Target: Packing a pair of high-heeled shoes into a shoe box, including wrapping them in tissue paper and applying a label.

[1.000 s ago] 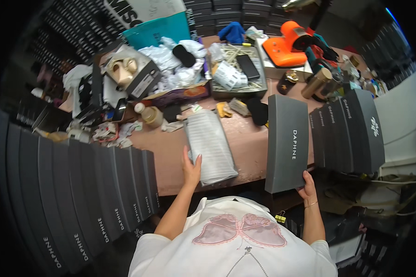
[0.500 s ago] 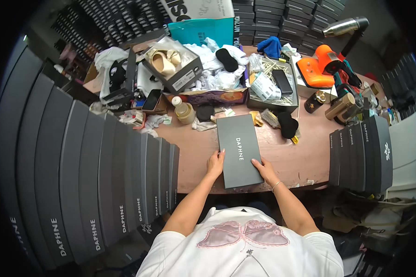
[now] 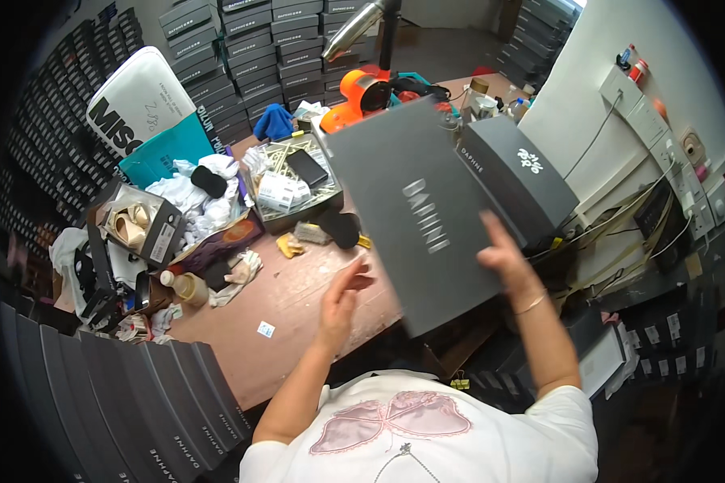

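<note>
A dark grey shoebox point(image 3: 415, 217) with pale lettering on its lid is raised and tilted over the right end of the table. My right hand point(image 3: 507, 262) grips its right edge, thumb and a finger showing on the lid; the other fingers are hidden. Off the box's lower left side, my left hand point(image 3: 346, 302) is open with bent, parted fingers and nothing in it. Just behind and right of the held box stands a stack of matching shoeboxes point(image 3: 528, 169), partly covered by it.
On the pink table point(image 3: 298, 282) lies a small white label point(image 3: 266, 329). Farther back are an open box of sticks point(image 3: 294, 181), a purple carton of crumpled white paper point(image 3: 217, 233) and an orange device point(image 3: 350, 97). More grey shoeboxes point(image 3: 161, 394) line the left; a power strip point(image 3: 660, 137) hangs on the right wall.
The shoebox has come up off the table and swung right toward the stack, in my right hand. My left hand has let go of it. The view has turned right.
</note>
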Tool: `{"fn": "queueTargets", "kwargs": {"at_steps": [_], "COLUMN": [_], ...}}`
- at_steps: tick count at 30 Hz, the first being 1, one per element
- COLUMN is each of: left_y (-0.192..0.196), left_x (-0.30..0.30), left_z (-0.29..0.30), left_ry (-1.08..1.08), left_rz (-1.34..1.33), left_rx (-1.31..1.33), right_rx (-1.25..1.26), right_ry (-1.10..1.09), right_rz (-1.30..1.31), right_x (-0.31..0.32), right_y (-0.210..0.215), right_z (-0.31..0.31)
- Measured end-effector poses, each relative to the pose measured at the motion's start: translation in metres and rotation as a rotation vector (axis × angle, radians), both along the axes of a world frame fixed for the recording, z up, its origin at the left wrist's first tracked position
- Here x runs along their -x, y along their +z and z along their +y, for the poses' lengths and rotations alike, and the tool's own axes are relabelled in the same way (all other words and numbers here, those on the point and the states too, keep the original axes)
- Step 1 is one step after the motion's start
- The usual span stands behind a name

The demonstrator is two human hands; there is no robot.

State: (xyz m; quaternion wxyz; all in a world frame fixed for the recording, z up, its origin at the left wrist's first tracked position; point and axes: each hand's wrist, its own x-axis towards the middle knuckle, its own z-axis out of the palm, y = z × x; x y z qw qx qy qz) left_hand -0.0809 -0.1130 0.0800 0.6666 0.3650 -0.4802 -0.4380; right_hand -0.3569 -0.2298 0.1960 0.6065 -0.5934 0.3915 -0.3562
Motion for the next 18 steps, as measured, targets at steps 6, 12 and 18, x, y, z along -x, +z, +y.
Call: {"fn": "queueTargets", "kwargs": {"at_steps": [6,12,18], "left_y": [0.028,-0.027,-0.060], "left_x": [0.090,0.072,0.051], "left_z": [-0.020,0.062,0.215], "left_ry": [-0.198,0.095,0.472], "left_rz": [-0.184,-0.392,-0.785], "left_rx": [-0.058,-0.383,-0.588], "right_rx": [-0.192,0.597,1.106], "right_ry": [-0.141,-0.160,-0.153], "right_rz": [0.112,1.118,0.507], "right_x": [0.254,0.309,0.142], "right_y": [0.125,0.082,0.086], "right_z": [-0.157,-0.278,-0.190]}}
